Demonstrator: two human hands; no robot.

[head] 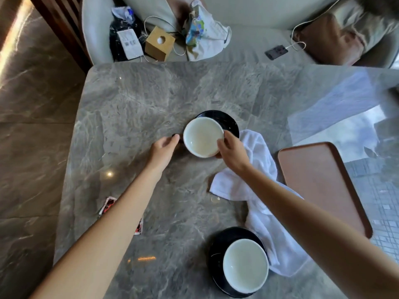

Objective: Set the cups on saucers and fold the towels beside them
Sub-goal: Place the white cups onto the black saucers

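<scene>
Room: polished brown marble floor [32, 130] on the left, and a pale grey upholstered sofa [248, 37] along the far side.
Bench: grey veined glossy stone bench [140, 100], rounded at its far left corner, with window light reflected on its right part.
Cups: two white-lined round cups with dark outsides. The far cup [203, 137] is tilted, overlapping the near left edge of its saucer; whether it touches the saucer cannot be told. The near cup [245, 265] sits on its saucer close to the near edge.
Saucers: two glossy black round saucers, the far saucer [226, 121] at mid-bench and the near saucer [216, 255] under the near cup.
Towels: one crumpled white terry towel [265, 190], unfolded, running between the two saucers on their right side, touching the far saucer and passing under the right forearm. A second towel cannot be made out.
Tray: one brown rectangular tray with rounded corners [319, 182], right of the towel, nothing on it.
Left hand: left hand [165, 147] just left of the far cup, fingers curled around a dark part at the cup's side, likely its handle; the grip looks closed there but is partly hidden.
Right hand: right hand [232, 149] grips the far cup's right rim, thumb on the rim and fingers beneath.
Packet: one red, black and white printed packet [110, 202] at the near left, partly under the left forearm.
Sofa clutter: one tan cube tissue box [159, 43], one black plastic bag with a white label [124, 37], one white printed cloth bag [205, 35], one dark phone [276, 52] on a white cable, and one brown cushion [332, 37].
</scene>
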